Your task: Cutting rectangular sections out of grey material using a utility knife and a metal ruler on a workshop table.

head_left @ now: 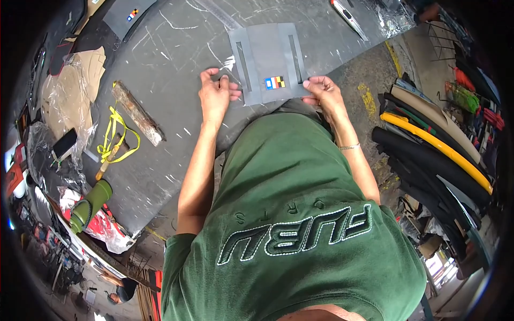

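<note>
A flat grey sheet piece (pixel 270 56) with two long slots and a small multicoloured patch lies on the dark scratched worktable (pixel 176 59). My left hand (pixel 217 96) pinches its near left corner. My right hand (pixel 324 93), a thin bracelet on its wrist, grips the near right edge. Both hands hold the piece flat against the table's near edge, just in front of my green shirt.
A utility knife (pixel 348 18) lies at the far right of the table. A worn wooden stick (pixel 137 112), a yellow strap (pixel 115 136), a green bottle (pixel 88 206) and plastic wrap sit at the left. Rolled black, tan and yellow material (pixel 433 144) is stacked at the right.
</note>
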A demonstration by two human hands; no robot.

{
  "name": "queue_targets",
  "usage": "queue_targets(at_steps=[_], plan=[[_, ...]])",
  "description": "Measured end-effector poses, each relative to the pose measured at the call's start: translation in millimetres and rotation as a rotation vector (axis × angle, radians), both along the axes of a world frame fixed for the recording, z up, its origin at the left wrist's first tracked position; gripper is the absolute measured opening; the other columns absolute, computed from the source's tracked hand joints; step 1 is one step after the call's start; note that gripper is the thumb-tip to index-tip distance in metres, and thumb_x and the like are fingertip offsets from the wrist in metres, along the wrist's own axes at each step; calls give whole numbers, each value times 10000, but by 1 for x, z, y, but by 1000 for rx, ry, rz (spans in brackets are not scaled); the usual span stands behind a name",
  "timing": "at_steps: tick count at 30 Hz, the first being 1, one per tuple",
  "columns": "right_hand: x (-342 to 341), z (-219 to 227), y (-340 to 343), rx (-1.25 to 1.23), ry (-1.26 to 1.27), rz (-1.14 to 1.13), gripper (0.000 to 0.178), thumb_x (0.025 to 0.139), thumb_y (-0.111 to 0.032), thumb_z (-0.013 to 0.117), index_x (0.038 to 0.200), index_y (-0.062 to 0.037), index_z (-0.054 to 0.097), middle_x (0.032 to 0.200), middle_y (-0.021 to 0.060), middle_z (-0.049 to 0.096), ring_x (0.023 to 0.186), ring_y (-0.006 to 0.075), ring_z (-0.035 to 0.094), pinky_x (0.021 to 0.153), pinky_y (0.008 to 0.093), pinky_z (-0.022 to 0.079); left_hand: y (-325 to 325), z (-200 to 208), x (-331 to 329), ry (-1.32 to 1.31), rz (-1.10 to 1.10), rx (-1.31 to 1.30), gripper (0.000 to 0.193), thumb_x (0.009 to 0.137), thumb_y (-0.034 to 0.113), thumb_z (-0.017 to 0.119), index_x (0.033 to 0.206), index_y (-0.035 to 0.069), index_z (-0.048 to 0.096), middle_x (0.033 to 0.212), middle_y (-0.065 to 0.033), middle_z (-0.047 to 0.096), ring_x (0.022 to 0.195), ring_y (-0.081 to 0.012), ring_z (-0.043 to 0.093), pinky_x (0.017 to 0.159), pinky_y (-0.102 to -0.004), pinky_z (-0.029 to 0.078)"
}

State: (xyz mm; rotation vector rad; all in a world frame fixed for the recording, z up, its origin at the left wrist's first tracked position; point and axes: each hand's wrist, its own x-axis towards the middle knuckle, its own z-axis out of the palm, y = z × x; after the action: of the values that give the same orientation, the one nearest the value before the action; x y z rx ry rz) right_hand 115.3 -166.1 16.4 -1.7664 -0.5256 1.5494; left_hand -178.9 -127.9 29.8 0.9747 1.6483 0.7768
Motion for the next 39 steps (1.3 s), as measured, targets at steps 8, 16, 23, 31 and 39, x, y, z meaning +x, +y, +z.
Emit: queue_targets(at_steps=[8,16,23,31,39], plan=[[2,13,28,-1,20,144,259,981,-287,721,1113,-75,652,999,55,745,758,129,711,650,284,588,-1,-2,0,58,-37,39,221,1045,81,503,1258,22,492,837,-152,749,675,-214,749,603,-325,611],[1,2,31,68,40,126,185,993,-201,696,1108,-63,654,1024,79,767,763,126,715,647,260,531,2,-11,-3,6,-38,-27,310,1068,140,449,1300,93,650,840,-110,762,686,-185,753,631,-313,605],[2,-4,32,78,55,118,240,987,-201,706,1165,-47,661,992,73,770,737,111,709,617,240,515,2,3,1,20,-41,-72,322,1035,178,594,1339,80,631,859,-86,757,695,-130,717,620,-282,596],[5,-4,26,162,37,157,365,930,-153,758,1237,-8,625,1064,102,781,713,59,610,605,212,437,1,-3,-4,-36,-49,-76,352,1013,147,651,1350,57,606,884,-102,764,715,-151,734,633,-277,596],[18,6,42,301,-132,197,314,948,-117,732,1230,-7,647,1034,95,783,789,45,637,609,216,415,1,2,3,-106,-126,-42,403,1002,110,659,1390,37,579,930,-128,763,774,-160,749,679,-278,610]])
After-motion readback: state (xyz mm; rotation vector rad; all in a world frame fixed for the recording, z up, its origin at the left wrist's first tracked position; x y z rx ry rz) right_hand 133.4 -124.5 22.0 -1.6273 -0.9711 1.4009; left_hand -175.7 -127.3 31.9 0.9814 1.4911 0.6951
